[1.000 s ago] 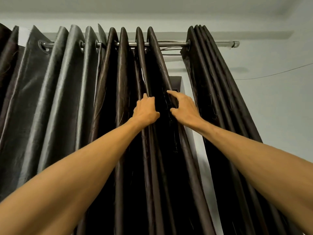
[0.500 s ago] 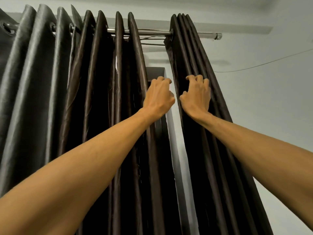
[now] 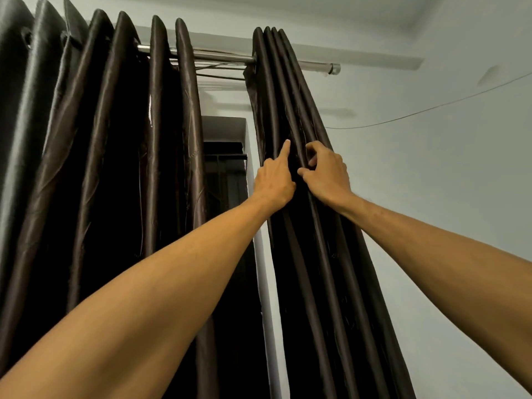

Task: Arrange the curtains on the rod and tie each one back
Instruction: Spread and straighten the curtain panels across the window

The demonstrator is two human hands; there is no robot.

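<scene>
Two dark brown shiny curtains hang by eyelets from a metal rod [image 3: 221, 56]. The left curtain [image 3: 100, 145] is spread in wide folds. The right curtain [image 3: 313, 254] is bunched into narrow pleats near the rod's right end. Both arms reach up to the right curtain. My left hand [image 3: 275, 178] lies against its left pleats with the index finger pointing up along a fold; its other fingers are hidden in the cloth. My right hand [image 3: 326, 175] pinches a pleat with curled fingers and thumb.
Between the curtains a gap shows a white wall edge [image 3: 262, 269] and a dark window opening [image 3: 224, 174]. A thin wire [image 3: 431, 108] runs across the pale wall on the right. The rod's end cap [image 3: 334, 69] sticks out past the right curtain.
My left hand has left the left curtain's edge and crossed the gap to the right curtain. My right hand has changed from pressing the pleats to pinching one. The view shifted right.
</scene>
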